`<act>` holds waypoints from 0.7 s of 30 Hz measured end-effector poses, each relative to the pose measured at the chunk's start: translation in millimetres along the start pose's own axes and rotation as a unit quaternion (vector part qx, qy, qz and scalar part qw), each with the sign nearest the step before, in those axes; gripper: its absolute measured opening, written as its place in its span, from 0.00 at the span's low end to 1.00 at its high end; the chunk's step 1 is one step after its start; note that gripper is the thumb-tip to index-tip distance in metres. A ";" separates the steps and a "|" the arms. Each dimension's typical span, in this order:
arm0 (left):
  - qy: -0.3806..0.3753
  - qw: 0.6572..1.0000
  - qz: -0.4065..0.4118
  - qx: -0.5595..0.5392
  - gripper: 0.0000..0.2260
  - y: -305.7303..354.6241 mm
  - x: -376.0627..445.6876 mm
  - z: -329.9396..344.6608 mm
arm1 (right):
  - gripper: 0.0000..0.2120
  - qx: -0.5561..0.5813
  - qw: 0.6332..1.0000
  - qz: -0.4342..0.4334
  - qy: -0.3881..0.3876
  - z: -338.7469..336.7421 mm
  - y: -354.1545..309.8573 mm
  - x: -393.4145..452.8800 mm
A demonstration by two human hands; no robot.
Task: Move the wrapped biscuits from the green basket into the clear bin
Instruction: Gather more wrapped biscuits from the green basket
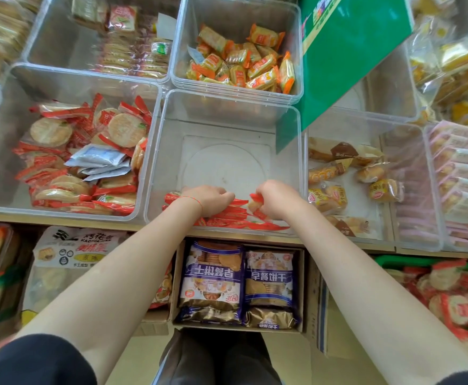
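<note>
both hands are down inside the clear bin (227, 151), at its near wall. the left hand (209, 200) has its fingers curled around a bunch of wrapped biscuits (234, 215) with red wrapper ends, and a thin red string goes around its wrist. the right hand (276, 200) is just beside it, fingers also curled and holding some of the same red packets, one of them sticking up between the two hands. the packets lie in a low row along the near wall of the bin, under and between the hands; the far part of the bin floor is bare.

the green basket (399, 261) is at the lower right, below the shelf edge, well apart from the hands. more round biscuits in red wrappers lie in it.

to the left of the clear bin stands another bin (13, 118) with the same kind of round biscuits and some white sachets. behind it is a bin with orange packets (244, 61). on the right a bin holds small bread rolls (371, 173) in clear wrappers. a green carton (349, 51) leans over the back right corner. below the shelf, between the forearms, an open cardboard box holds blue biscuit bags (238, 279).
</note>
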State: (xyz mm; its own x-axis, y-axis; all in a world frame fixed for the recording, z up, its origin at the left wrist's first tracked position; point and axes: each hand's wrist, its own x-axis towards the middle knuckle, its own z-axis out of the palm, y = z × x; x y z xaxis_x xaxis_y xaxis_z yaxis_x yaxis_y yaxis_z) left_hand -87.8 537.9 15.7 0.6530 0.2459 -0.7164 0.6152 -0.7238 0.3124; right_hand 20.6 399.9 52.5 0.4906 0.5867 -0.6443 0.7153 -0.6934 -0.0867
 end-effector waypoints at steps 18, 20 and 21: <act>0.100 0.993 0.020 0.056 0.24 13.3 -20.0 12.9 | 0.18 0.128 0.991 -0.012 0.021 21.9 0.6 -44.9; 0.118 0.991 0.028 0.058 0.23 18.3 -25.0 15.7 | 0.18 0.132 0.989 -0.012 0.061 26.9 2.4 -53.1; 0.125 0.990 0.030 0.058 0.22 21.4 -27.9 16.9 | 0.18 0.129 0.990 -0.016 0.059 28.8 2.1 -57.2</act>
State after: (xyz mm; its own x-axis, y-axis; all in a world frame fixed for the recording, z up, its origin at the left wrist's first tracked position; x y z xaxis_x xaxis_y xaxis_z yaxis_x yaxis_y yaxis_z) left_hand -100.3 504.6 31.8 0.7848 0.3411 -0.5174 0.5262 -0.8078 0.2657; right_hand -20.3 352.9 67.3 0.5357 0.6438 -0.5464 0.5878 -0.7489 -0.3060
